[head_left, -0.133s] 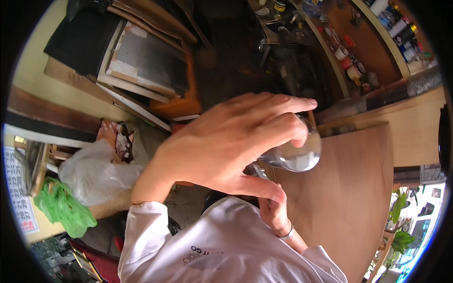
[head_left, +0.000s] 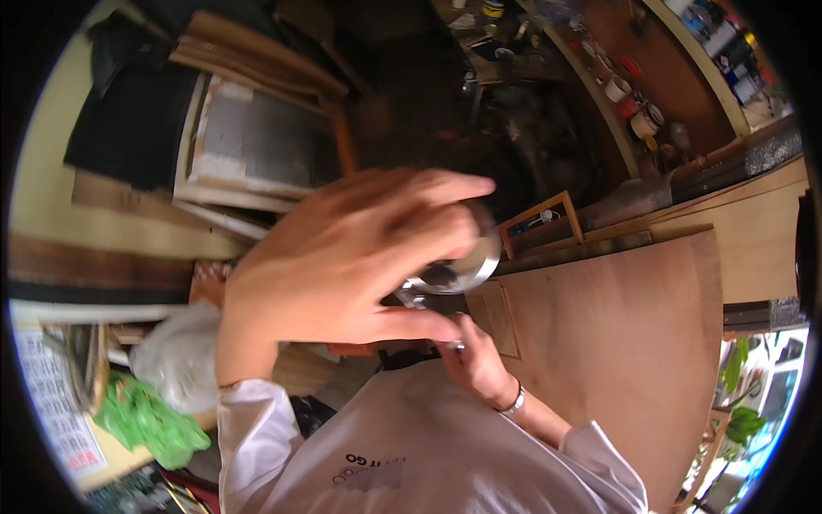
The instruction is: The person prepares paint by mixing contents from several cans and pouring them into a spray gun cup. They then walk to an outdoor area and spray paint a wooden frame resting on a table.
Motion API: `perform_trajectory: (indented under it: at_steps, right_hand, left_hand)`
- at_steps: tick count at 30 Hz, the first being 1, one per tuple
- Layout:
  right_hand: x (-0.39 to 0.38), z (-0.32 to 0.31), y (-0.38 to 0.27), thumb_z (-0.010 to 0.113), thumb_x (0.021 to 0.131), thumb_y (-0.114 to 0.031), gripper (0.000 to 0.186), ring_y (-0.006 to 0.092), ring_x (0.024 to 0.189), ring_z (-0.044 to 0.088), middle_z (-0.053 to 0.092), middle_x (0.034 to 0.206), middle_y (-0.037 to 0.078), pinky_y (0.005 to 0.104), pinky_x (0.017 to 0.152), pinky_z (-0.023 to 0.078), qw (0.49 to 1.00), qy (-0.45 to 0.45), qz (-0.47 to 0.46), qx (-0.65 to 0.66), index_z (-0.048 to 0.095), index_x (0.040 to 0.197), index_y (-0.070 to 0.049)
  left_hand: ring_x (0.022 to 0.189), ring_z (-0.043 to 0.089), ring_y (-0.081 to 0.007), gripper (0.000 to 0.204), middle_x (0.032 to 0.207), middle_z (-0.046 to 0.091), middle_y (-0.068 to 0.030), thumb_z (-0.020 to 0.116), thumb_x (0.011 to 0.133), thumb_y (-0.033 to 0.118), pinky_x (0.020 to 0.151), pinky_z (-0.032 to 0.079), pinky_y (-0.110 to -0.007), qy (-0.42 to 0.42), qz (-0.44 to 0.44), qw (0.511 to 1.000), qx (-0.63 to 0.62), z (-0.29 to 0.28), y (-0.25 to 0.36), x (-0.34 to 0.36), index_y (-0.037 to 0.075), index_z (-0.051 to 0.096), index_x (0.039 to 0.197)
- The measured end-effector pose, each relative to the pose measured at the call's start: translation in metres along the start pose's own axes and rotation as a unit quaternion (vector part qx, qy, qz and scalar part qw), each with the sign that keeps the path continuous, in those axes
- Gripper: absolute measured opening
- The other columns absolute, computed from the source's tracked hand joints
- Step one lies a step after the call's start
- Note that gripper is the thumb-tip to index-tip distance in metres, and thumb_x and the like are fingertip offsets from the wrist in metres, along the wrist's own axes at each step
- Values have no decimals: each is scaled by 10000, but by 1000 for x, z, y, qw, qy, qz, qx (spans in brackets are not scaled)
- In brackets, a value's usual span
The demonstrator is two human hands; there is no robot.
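Note:
My left hand point(head_left: 351, 257) arches over a shiny round metal cup point(head_left: 471, 265) on a metal tool, with its fingers curled at the cup's top and its thumb reaching down toward my other hand. Below and to the right, my right hand point(head_left: 475, 364) is closed on the lower metal part of the same tool, which is mostly hidden behind my left thumb and fingers. Both hands are blurred.
A large wooden board point(head_left: 608, 368) stands at the right beside a small wooden frame point(head_left: 574, 223). Framed screens point(head_left: 248, 146) and boards lean at upper left. Plastic bags point(head_left: 171, 360) lie at lower left. A cluttered shelf point(head_left: 625, 94) holds cans at upper right.
Both hands and the metal cup have shifted leftward in the view. The surroundings have also shifted and blurred as the view moved. The hold looks the same.

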State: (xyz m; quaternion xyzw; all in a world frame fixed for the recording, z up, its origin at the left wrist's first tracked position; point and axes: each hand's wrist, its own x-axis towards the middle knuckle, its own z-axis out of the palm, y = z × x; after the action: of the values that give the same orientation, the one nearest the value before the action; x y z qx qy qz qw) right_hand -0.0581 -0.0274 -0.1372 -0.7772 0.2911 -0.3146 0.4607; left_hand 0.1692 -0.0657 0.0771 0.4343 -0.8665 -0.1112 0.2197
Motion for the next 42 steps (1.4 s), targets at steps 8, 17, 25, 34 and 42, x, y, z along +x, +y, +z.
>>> perform_trajectory:
  at_steps: [8,17,25,34,42]
  right_hand:
    - [190,29,17,652,870,-35,386,456,776,660,610,1033,239,527,631,537,997,-62,-1,52,475,1212,-25]
    - [428,-11,86,646,915,-105,287,473,849,642,597,1003,234,549,690,523,998,-34,11,42,465,1124,-30]
    - [596,-52,146,658,875,-26,357,508,876,619,605,1047,256,540,721,504,997,36,57,46,463,1173,-7]
    - [800,-74,237,632,898,-40,326,505,880,622,603,1022,258,545,715,505,993,81,89,-3,464,1177,-28]
    - [981,-80,302,641,896,-71,325,513,817,630,580,1023,267,572,680,534,986,138,85,-34,426,1136,-28]
  left_hand:
    - [1189,600,-412,529,1380,572,-221,884,631,153,986,474,-447,-154,-107,981,53,-91,-142,60,57,520,1002]
    - [1219,599,-373,792,1400,529,-217,804,595,53,1015,469,-412,-206,-127,962,123,-154,-334,196,7,580,1352]
    - [1089,633,-325,764,1247,564,-139,807,550,68,895,531,-390,-231,-10,968,97,-183,-517,330,83,632,1294]
    - [1078,639,-343,769,1180,613,-149,815,516,80,924,533,-393,-263,64,961,48,-199,-744,461,79,645,1266]
    - [1032,659,-364,770,1189,599,-145,810,536,112,852,572,-407,-277,143,948,64,-223,-924,567,103,624,1283]
